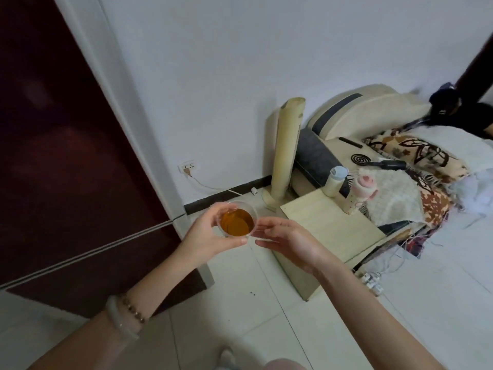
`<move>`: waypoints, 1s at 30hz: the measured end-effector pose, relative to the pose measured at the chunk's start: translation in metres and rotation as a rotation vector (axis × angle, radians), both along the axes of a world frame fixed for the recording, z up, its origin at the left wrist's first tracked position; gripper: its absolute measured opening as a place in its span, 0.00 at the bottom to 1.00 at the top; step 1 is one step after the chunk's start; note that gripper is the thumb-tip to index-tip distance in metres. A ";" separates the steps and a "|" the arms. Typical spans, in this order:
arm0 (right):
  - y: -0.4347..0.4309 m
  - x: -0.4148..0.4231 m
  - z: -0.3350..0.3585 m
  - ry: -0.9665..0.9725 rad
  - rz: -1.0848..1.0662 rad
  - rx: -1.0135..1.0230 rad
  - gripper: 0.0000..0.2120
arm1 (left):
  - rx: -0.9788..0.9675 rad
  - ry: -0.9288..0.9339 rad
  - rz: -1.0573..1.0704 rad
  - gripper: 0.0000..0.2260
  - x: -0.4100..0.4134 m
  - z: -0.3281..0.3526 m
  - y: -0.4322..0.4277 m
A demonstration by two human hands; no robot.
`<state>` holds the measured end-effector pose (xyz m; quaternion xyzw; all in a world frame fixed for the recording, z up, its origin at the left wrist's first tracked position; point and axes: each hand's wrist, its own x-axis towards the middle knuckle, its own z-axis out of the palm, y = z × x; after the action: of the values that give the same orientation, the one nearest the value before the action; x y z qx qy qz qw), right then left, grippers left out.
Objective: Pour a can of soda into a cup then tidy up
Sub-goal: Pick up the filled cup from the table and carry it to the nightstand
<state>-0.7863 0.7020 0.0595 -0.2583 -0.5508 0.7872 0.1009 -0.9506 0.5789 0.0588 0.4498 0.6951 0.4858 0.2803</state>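
A clear plastic cup [237,221] holding amber soda hangs in the air above the floor, left of the bedside table. My left hand [210,237] grips it, fingers behind and thumb along its near side. My right hand [288,243] is just to the cup's right, fingers straight and relaxed, their tips touching or nearly touching the rim. No soda can is in view.
A pale wooden bedside table [330,225] stands at the right with two bottles [334,181] [357,193] at its back. A tower fan [285,150], a bed with blankets [416,166], a dark door [66,156], a wall socket [186,166] and white floor tiles [240,316] surround me.
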 end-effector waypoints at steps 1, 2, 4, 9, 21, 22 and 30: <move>0.009 -0.009 0.001 0.005 -0.029 -0.001 0.17 | 0.005 0.005 -0.023 0.30 -0.013 0.002 0.014; 0.018 -0.018 0.002 0.009 -0.053 0.002 0.17 | 0.005 0.014 -0.044 0.29 -0.024 0.003 0.028; 0.036 -0.030 0.004 0.011 -0.096 0.013 0.18 | 0.001 0.031 -0.095 0.27 -0.041 0.005 0.056; 0.081 -0.041 -0.001 -0.027 -0.227 0.039 0.18 | -0.022 0.023 -0.223 0.28 -0.065 -0.006 0.127; 0.211 -0.023 -0.034 -0.052 -0.619 -0.024 0.15 | -0.091 0.048 -0.568 0.30 -0.053 -0.037 0.317; 0.223 -0.019 -0.036 -0.061 -0.644 -0.029 0.15 | -0.096 0.045 -0.594 0.30 -0.049 -0.039 0.333; 0.295 0.015 -0.040 -0.062 -0.799 -0.069 0.16 | -0.071 0.048 -0.761 0.31 -0.017 -0.047 0.440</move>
<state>-0.7718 0.9970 0.0196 -0.4791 -0.3830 0.6960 0.3734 -0.9679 1.0184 0.0120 0.6771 0.5011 0.3116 0.4397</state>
